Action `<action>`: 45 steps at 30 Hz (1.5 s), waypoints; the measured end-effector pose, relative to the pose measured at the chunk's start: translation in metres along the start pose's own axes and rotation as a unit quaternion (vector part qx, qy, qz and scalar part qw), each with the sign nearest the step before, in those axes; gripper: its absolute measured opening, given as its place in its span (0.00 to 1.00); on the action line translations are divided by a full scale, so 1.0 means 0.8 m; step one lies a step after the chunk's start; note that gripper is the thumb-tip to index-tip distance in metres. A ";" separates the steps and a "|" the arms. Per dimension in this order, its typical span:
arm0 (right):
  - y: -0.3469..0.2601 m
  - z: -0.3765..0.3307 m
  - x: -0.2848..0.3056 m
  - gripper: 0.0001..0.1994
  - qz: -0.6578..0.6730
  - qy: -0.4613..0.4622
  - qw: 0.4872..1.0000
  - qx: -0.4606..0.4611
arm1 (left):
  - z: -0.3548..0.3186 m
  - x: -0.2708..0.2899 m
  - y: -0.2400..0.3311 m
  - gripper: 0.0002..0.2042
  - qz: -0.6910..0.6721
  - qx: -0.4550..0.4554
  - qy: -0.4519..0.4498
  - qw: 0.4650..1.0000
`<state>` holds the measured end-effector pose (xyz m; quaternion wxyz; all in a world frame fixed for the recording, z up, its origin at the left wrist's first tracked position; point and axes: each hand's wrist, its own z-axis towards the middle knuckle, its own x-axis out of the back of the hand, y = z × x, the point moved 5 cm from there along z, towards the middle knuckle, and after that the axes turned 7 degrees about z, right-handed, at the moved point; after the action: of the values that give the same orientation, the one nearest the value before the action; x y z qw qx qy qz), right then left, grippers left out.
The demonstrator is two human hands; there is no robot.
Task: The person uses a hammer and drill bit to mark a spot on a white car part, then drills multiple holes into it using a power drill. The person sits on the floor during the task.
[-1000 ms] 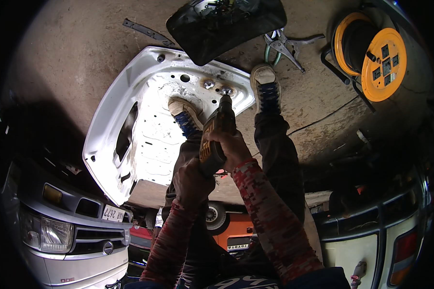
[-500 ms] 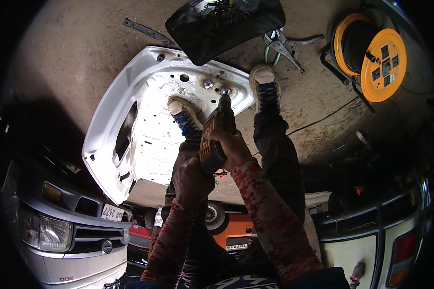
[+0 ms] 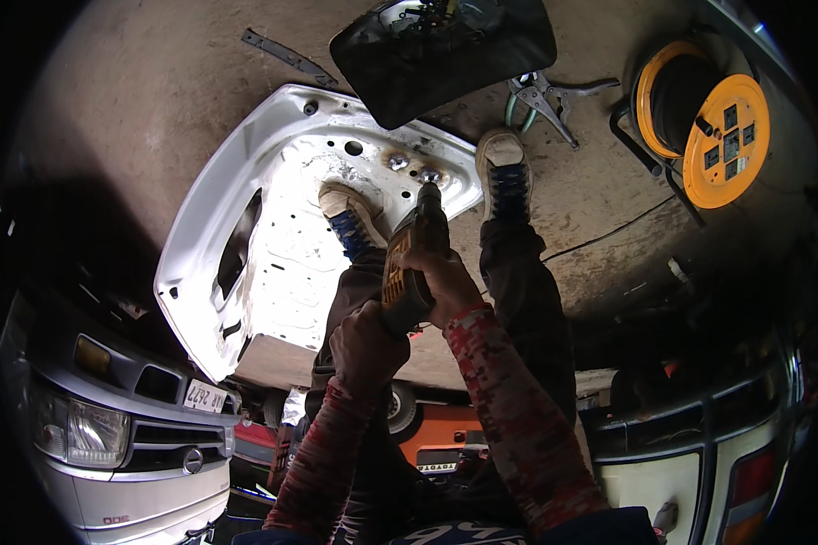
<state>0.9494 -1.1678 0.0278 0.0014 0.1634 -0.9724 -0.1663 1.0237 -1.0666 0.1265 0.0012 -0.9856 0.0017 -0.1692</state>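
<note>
A yellow-and-black power drill (image 3: 414, 238) points away from me, its front end at a bare, scorched spot (image 3: 430, 175) on a white metal car panel (image 3: 211, 195). My right hand (image 3: 443, 285) is wrapped round the drill's grip. Lower down, my left hand (image 3: 369, 345) closes on the drill's rear lower end. Another ground, browned spot (image 3: 397, 162) lies just left of the tip. Whether the bit is inside the metal is too small to tell.
My left shoe (image 3: 344, 213) stands on the panel, my right shoe (image 3: 503, 173) beside it. Beyond are a black tray (image 3: 409, 95) of small parts, locking pliers (image 3: 543, 102) and a dark metal strip (image 3: 286, 56). An orange cable reel (image 3: 729, 150) stands right; vehicles, including a white van (image 3: 127, 445), are near.
The whole view has shifted slightly, so the floor things appear a little further right. Both hands stay on the drill, and its tip stays at the same scorched spot.
</note>
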 end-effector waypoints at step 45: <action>0.000 0.009 0.005 0.19 0.009 -0.015 1.000 -0.004 | 0.004 -0.002 0.001 0.09 0.022 -0.008 0.013 1.000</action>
<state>0.9454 -1.1669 0.0208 -0.0113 0.1524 -0.9730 -0.1727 1.0233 -1.0671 0.1230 -0.0028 -0.9830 0.0245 -0.1821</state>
